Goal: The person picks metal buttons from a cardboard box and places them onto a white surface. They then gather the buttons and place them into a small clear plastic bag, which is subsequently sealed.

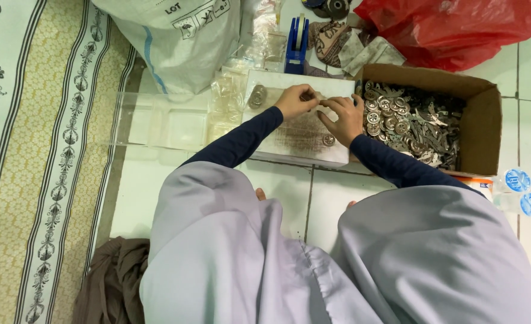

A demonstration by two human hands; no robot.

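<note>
Left hand (pixel 295 101): we see its grip pinched on a small part (pixel 308 95), too small to identify, above the far edge of the white board (pixel 295 144).
Right hand (pixel 342 117): fingers curled, tips meeting the left hand's at the same small part; palm over the board's right edge, just beside the cardboard box (pixel 478 129).
White board: lies flat on the tiled floor (pixel 151 186) before our knees, darkly smudged at its centre.
Metal discs: one stack (pixel 256 96) rests near the board's far left corner; a single disc (pixel 328 140) lies near its near right corner, just below the right hand.
Cardboard box: open, touching the board's right edge, filled with loose metal parts (pixel 409 123).
Clear plastic bags (pixel 229 99): heaped at the board's left edge.
Blue tape dispenser (pixel 297 45): upright beyond the board's far edge.
Red plastic bag (pixel 457 27): beyond the box.
White sack (pixel 178 39): far left of the board.
Patterned mat (pixel 43 150): along the floor's left side.
</note>
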